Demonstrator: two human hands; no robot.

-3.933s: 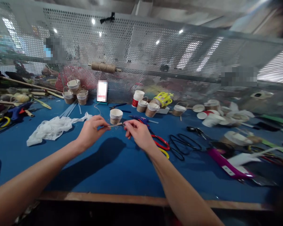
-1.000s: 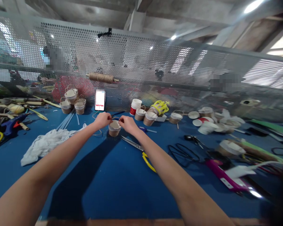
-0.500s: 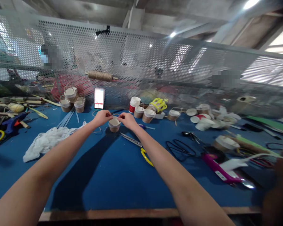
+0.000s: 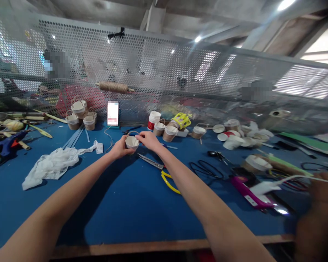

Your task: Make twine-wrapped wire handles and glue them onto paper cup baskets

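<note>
A small paper cup [image 4: 132, 142] wrapped in brown twine, with a thin handle loop over its mouth, sits at the middle of the blue table [image 4: 131, 203]. My left hand [image 4: 118, 147] wraps round the cup's left side. My right hand [image 4: 148, 140] pinches the rim and handle on the cup's right side. Yellow-handled scissors [image 4: 164, 173] lie just right of my right forearm.
More twine-wrapped cups [image 4: 79, 114] stand at the back left and back middle [image 4: 164, 131]. A white cloth [image 4: 53, 163], a blue glue gun [image 4: 12, 140], black scissors [image 4: 207, 169], a phone [image 4: 112, 113] and a twine spool [image 4: 113, 86] on the perforated screen surround the spot. Clutter fills the right side.
Both hands went from pulling a thin strip between them in front of the cup to closing on the cup itself; my left hand now cups its side lower down.
</note>
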